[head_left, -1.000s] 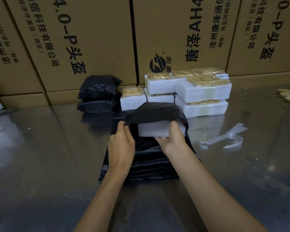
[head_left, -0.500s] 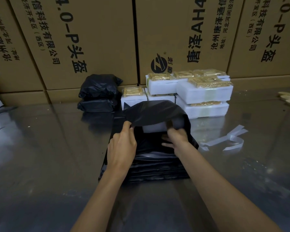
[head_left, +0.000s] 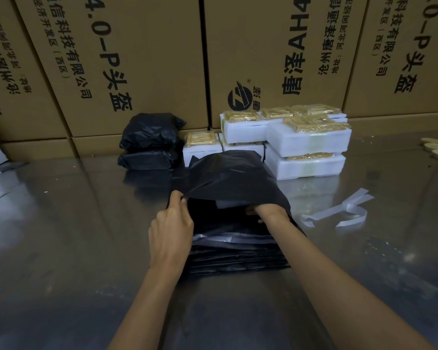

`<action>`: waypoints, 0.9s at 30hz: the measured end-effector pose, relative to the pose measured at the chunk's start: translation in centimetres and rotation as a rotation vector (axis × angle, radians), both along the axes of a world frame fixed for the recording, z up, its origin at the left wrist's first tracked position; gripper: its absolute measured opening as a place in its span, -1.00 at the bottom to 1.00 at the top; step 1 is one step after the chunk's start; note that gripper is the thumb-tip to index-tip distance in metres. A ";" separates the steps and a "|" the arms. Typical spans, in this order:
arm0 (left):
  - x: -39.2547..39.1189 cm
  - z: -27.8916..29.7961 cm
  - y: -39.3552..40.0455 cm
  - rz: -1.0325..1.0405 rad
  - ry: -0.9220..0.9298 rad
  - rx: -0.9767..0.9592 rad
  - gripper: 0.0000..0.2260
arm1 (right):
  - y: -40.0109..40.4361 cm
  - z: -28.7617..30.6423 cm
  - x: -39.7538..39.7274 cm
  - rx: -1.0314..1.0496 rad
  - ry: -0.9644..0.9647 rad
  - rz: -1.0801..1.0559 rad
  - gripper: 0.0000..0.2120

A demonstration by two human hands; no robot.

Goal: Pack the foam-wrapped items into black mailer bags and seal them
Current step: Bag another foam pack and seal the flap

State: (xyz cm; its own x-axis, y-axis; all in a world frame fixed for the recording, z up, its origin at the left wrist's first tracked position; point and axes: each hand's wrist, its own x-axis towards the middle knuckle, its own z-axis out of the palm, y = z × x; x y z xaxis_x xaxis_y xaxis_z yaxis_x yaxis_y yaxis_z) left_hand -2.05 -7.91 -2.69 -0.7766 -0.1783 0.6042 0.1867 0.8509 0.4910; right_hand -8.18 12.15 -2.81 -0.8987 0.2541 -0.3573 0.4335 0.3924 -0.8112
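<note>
Head-worn view — forward and down, close over the table (head_left: 61,223)

Reflective metal worktop (head_left: 61,223). At far edge: two filled black bags (head_left: 151,144) stacked, foam-wrapped items (head_left: 306,145) stacked beside. Centre: pile of flat black mailer bags (head_left: 238,258). Right: peeled white strips (head_left: 339,210).
</note>
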 end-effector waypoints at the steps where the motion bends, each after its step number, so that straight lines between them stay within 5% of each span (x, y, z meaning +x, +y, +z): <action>1: 0.1 0.0 -0.1 0.008 0.007 -0.007 -0.84 | 0.0 0.1 0.1 0.016 0.000 0.034 -0.60; 9: 1.8 -0.2 -2.1 -0.048 -0.093 -0.154 -0.91 | 2.2 3.4 6.4 0.225 0.257 0.278 -0.72; 12: 2.5 0.6 -3.6 -0.159 -0.171 -0.068 -0.98 | 3.9 6.6 9.1 0.202 0.266 0.327 -0.80; 16: 0.9 3.8 -3.8 -0.301 -0.033 0.245 -0.86 | 5.7 10.1 9.1 0.138 0.598 0.054 -0.82; 19: -3.9 6.8 -1.4 -0.314 -0.094 0.303 -0.91 | 5.0 10.6 5.1 0.162 0.732 -0.047 -0.83; 24: -10.1 5.1 2.1 -0.576 -0.706 0.194 0.06 | 3.7 5.2 0.2 0.052 0.497 0.181 -0.11; 27: -10.3 -0.4 2.3 -0.596 -0.746 0.191 0.14 | 4.0 -1.1 -0.1 0.106 0.471 0.208 -0.34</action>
State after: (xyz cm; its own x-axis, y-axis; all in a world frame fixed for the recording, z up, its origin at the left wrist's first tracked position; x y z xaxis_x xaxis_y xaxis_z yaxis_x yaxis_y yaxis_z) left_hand -12.33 -5.66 -3.07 -0.9427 0.3245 -0.0778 0.1463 0.6113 0.7777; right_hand -8.27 16.14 -3.86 -0.9911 0.0658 0.1153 -0.0643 0.5217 -0.8507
